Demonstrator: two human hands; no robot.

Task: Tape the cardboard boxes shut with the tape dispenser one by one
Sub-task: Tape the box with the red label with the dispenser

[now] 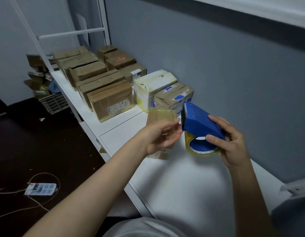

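The right hand (233,147) grips the single blue tape dispenser (198,120), thumb under, fingers over, with its one tape roll (204,153) hanging below the palm. The left hand (158,135) is half-curled at the blade; whether it pinches the tape end I cannot tell. This looks like drawing tape for the small box (158,113) just behind the left hand. Next, the strip must land along its seam. Beyond both hands stand about a dozen boxes (110,98), overlapping too much to count exactly.
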